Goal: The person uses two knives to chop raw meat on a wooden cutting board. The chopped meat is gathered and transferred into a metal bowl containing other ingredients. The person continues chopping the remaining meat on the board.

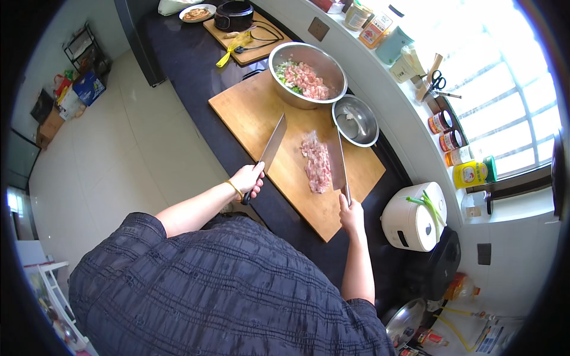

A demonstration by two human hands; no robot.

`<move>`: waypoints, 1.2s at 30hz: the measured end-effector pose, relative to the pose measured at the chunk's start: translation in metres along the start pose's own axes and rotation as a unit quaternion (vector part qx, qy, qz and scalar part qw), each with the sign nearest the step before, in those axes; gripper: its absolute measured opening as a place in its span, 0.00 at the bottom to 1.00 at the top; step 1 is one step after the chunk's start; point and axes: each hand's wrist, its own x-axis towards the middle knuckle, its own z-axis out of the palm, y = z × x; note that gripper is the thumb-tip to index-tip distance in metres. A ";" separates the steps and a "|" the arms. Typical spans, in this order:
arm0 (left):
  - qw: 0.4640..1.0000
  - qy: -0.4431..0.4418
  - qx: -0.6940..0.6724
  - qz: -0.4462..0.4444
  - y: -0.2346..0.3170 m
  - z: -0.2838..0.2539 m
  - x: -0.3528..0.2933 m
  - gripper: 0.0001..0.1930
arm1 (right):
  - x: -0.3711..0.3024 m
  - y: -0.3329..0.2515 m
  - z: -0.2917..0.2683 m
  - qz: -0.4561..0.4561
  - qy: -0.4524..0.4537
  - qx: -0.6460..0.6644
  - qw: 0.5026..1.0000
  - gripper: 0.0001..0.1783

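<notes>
A strip of chopped raw meat (317,163) lies on the wooden cutting board (249,115). My left hand (248,180) is closed round the dark handle of one cleaver (274,142), whose blade slants over the board to the left of the meat. In my right hand (351,215) I grip a second cleaver (338,161), its blade along the right side of the meat. Behind the board's far end stands a large steel bowl (336,70) holding chopped pink meat and green pieces. A smaller steel bowl (362,127) sits beside it, with a little something pale inside.
A white rice cooker (396,222) with green onions (428,209) on its lid stands at the right. Farther back, a second board (270,37) carries a black pot (233,16) and a cord. Jars (439,122) and bottles line the windowsill. The dark counter (178,71) edges the tiled floor.
</notes>
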 end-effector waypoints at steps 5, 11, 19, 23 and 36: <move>1.000 0.004 0.002 0.001 0.001 -0.001 0.001 0.17 | -0.008 -0.043 0.007 -0.074 0.003 -0.038 0.997 0.21; 1.000 -0.007 0.004 -0.003 0.004 -0.001 0.001 0.17 | -0.013 -0.043 0.032 -0.048 0.000 -0.075 0.996 0.25; 1.000 -0.014 0.004 -0.005 0.005 -0.005 0.004 0.17 | -0.020 -0.042 0.029 -0.045 -0.016 -0.075 0.996 0.26; 1.000 -0.013 0.007 -0.009 0.005 -0.007 0.003 0.17 | -0.010 -0.050 0.018 0.028 -0.080 -0.058 0.995 0.27; 1.000 -0.013 0.002 -0.006 0.006 -0.008 0.002 0.17 | -0.033 -0.026 -0.012 -0.006 0.086 -0.051 0.995 0.24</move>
